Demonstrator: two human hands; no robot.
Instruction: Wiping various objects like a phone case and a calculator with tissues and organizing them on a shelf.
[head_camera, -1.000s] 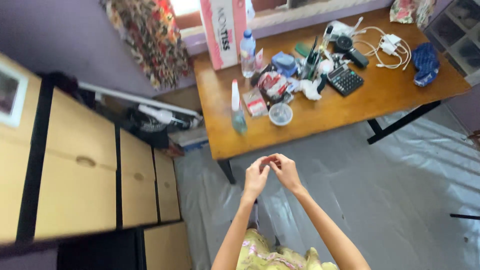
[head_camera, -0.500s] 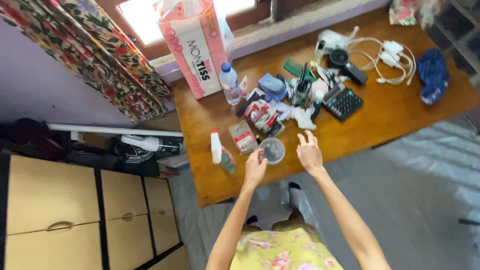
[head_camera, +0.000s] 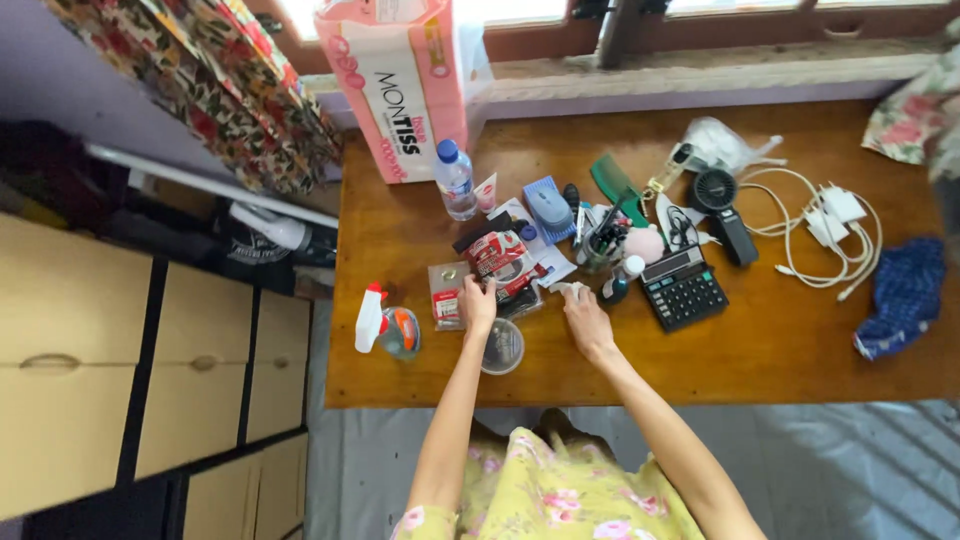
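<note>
Left hand (head_camera: 478, 300) over red packet (head_camera: 497, 255), fingers resting on its near edge; whether pinching it or only touching, cannot tell. Right hand (head_camera: 586, 322) flat on table (head_camera: 760, 345), fingertips at crumpled white tissue (head_camera: 571, 289); grip cannot tell. Packet mid-table, toward left edge. Clear round container (head_camera: 501, 346) just beside left wrist, near front edge. Spray bottle (head_camera: 385, 325) near left edge. Calculator (head_camera: 683, 288) right of right hand.

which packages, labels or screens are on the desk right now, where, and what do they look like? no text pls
Tall tissue pack: back left by the window, pink and white, upright.
Water bottle: beside the pack, clear, blue cap, pale label.
Red-and-white packet: middle, just beyond the left hand.
Small clear sachet: left of that hand, red card inside.
Calculator: right of the right hand, black, grey display strip.
</note>
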